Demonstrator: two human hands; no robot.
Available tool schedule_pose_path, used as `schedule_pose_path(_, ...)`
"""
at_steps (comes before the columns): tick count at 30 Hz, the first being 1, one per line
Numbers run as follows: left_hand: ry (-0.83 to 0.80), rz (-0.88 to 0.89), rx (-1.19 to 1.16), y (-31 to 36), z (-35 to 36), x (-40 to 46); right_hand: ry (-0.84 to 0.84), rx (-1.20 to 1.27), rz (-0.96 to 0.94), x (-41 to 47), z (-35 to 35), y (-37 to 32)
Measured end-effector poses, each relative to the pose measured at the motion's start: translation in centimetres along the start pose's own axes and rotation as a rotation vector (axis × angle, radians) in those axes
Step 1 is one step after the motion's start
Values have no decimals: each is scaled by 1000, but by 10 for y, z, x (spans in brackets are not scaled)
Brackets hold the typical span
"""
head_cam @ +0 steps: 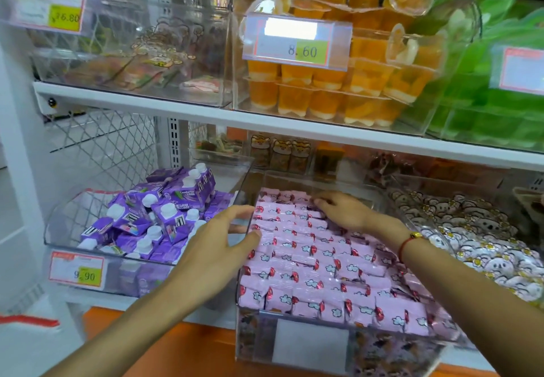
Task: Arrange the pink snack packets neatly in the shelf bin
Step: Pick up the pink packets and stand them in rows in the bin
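The pink snack packets (pixel 321 261) fill the clear shelf bin (pixel 312 344) on the lower shelf, lying in rows up to its rim. The left hand (pixel 217 247) rests at the bin's 9 o'clock wall, fingers (pixel 238 211) spread apart over the edge, thumb touching the packets. The right hand (pixel 344 211) lies flat on packets toward 12 o'clock, fingers apart, gripping nothing. Purple cartons (pixel 153 217) crowd the neighbouring bin at 9 o'clock.

Glossy pink packets (pixel 309 261), clear plastic bin (pixel 294 344)
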State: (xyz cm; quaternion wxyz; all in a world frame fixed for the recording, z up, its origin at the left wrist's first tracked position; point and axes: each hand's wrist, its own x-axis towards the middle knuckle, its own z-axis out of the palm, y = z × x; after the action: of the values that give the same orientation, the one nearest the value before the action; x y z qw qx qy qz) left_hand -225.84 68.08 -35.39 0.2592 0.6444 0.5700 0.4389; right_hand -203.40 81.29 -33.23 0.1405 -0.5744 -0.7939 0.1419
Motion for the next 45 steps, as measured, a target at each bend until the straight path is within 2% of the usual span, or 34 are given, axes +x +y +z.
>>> schedule_pose_path(2, 83, 60, 143, 5, -5, -1, 88, -7, -5, -18, -9, 2)
schedule_pose_path(5, 159, 271, 240, 27, -9, 9, 188, -120, -26, -58, -5, 11)
schedule_pose_path(7, 72, 302, 223, 41, -1, 29, 129, -195, -38, -78, 6, 14)
schedule_pose_path(12, -234, 208, 294, 49, 56, 96, 93, -232, -14, -86, 15, 12)
schedule_pose_path(17, -377, 145, 534, 36, 103, 135, 111, -240, 4, -85, 16, 13)
schedule_pose_path(19, -394, 201, 629, 31, 106, 137, 155, -233, 15, -79, 12, 13)
schedule_pose_path(21, -461, 271, 629, 27, 101, 137, 186, -260, 18, -72, 10, 15)
schedule_pose_path(23, -580, 275, 564, 24, 94, 136, 109, -289, 40, -63, 11, 16)
schedule_pose_path(26, -693, 191, 515, 27, 88, 146, -71, -310, 111, -56, 12, 15)
schedule_pose_path(30, -543, 205, 583, 37, 101, 157, -83, -300, 112, -59, 13, 17)
schedule_pose_path(39, -312, 279, 787, 46, 123, 158, -112, -275, 137, -61, 12, 15)
schedule_pose_path(41, -234, 265, 730, 48, 123, 157, -125, -265, 139, -59, 11, 15)
schedule_pose_path(45, -11, 275, 457, 47, 121, 149, -145, -248, 147, -56, 9, 16)
